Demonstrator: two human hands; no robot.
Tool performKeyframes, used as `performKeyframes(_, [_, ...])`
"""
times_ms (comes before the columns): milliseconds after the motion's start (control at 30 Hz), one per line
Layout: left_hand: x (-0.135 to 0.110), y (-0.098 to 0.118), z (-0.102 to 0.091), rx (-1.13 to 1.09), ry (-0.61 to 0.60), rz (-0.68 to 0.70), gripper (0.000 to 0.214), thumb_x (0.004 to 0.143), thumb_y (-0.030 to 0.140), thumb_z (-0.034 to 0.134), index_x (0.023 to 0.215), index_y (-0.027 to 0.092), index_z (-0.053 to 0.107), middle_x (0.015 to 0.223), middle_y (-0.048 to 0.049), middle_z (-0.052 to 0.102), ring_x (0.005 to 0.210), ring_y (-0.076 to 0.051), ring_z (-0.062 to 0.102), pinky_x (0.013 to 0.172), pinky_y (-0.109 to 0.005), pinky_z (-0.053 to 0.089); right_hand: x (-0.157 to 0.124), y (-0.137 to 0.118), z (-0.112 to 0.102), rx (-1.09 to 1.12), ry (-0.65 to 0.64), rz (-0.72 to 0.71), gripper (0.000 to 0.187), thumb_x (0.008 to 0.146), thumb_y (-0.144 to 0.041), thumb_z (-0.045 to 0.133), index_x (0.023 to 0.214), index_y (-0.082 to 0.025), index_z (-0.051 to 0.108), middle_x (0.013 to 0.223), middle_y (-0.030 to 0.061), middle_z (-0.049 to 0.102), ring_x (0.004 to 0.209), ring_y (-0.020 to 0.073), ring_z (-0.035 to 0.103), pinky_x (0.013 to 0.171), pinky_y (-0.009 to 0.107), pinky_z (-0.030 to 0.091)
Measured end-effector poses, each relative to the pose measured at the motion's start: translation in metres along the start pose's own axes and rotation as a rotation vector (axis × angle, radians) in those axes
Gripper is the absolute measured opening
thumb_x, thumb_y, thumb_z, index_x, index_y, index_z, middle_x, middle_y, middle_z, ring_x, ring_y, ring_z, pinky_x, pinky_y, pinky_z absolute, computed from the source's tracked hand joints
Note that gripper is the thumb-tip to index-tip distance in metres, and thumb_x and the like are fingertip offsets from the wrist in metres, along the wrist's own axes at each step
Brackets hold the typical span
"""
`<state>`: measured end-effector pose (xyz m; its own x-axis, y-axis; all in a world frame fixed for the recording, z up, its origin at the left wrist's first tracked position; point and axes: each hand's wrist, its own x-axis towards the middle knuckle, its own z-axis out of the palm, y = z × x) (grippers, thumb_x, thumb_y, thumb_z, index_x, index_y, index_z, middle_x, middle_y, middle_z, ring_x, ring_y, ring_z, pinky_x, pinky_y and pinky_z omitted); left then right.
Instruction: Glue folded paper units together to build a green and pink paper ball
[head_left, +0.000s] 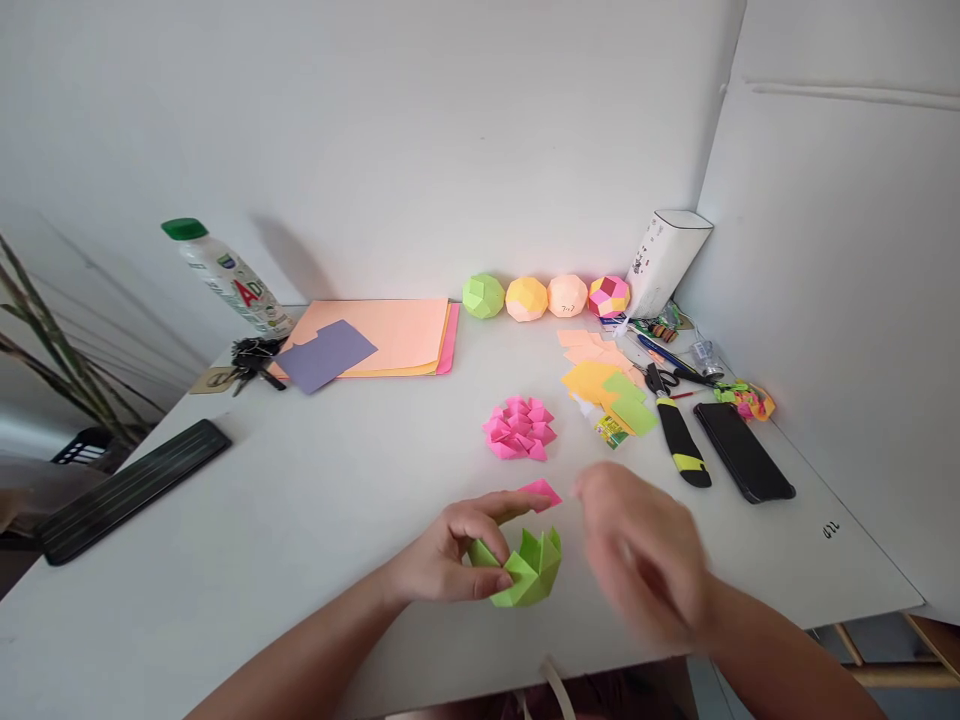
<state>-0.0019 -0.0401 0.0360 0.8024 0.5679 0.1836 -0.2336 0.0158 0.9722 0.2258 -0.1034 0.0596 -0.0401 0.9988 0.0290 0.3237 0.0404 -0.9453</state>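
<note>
My left hand (pixel 466 550) pinches a green folded-paper shape (pixel 532 572), an open bowl with pointed flaps along its rim. The thumb presses on its outside, and one finger reaches in over the edge. Just beyond, the forefinger touches or hovers over a small pink paper piece (pixel 544 492); which of the two I cannot tell. To the right of the green shape, my right hand (pixel 649 560) is raised and smeared by motion. Its fingers look curled, but whether they hold anything is unclear. A pink paper cluster (pixel 520 430) with many points sits farther back.
Four-coloured paper balls (pixel 525 299) line the wall. Orange and green paper scraps (pixel 600 385), a black-yellow cutter (pixel 682 440) and a phone (pixel 742 452) lie right. Large paper sheets (pixel 405 335), a purple sheet (pixel 326 355), keys (pixel 257 360) and a leaning bottle (pixel 229 280) are left.
</note>
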Motion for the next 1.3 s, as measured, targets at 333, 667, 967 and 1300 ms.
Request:
performKeyframes(333, [0.001, 0.000, -0.002, 0.023, 0.004, -0.010, 0.004, 0.071, 0.016, 0.070, 0.072, 0.019, 0.072, 0.131, -0.0104, 0.057, 0.124, -0.035, 0.048, 0.103, -0.053, 0.033, 0.048, 0.012, 0.013, 0.151, -0.263, 0.321, 0.031, 0.080, -0.047, 0.060, 0.071, -0.018, 0.062, 0.071, 0.0012, 0.064, 0.068, 0.0156, 0.055, 0.066, 0.030, 0.043])
performKeyframes(667, [0.003, 0.001, -0.005, 0.076, 0.019, -0.014, 0.004, 0.073, 0.020, 0.069, 0.069, 0.018, 0.068, 0.126, -0.0099, 0.055, 0.118, -0.032, 0.051, 0.098, -0.049, 0.039, 0.046, 0.011, 0.017, 0.553, -0.187, 0.318, 0.025, 0.078, -0.042, 0.068, 0.073, -0.019, 0.060, 0.071, -0.0012, 0.063, 0.071, 0.0143, 0.060, 0.075, 0.032, 0.047])
performKeyframes(967, [0.005, -0.001, -0.015, -0.086, 0.047, -0.052, 0.012, 0.073, 0.027, 0.071, 0.069, 0.018, 0.066, 0.111, -0.0084, 0.053, 0.112, -0.029, 0.049, 0.098, -0.047, 0.037, 0.045, 0.009, 0.019, 0.946, -0.437, 0.531, 0.028, 0.085, -0.043, 0.058, 0.075, -0.017, 0.058, 0.082, 0.0041, 0.066, 0.080, 0.0178, 0.063, 0.063, 0.027, 0.044])
performKeyframes(1300, [0.005, -0.010, -0.019, -0.330, 0.096, -0.176, 0.019, 0.073, 0.027, 0.069, 0.065, 0.014, 0.057, 0.115, -0.0092, 0.050, 0.111, -0.031, 0.051, 0.094, -0.044, 0.038, 0.043, 0.006, 0.014, 1.051, -0.591, 0.402, 0.026, 0.086, -0.034, 0.061, 0.072, -0.017, 0.047, 0.097, 0.0096, 0.070, 0.077, 0.0150, 0.064, 0.066, 0.026, 0.042])
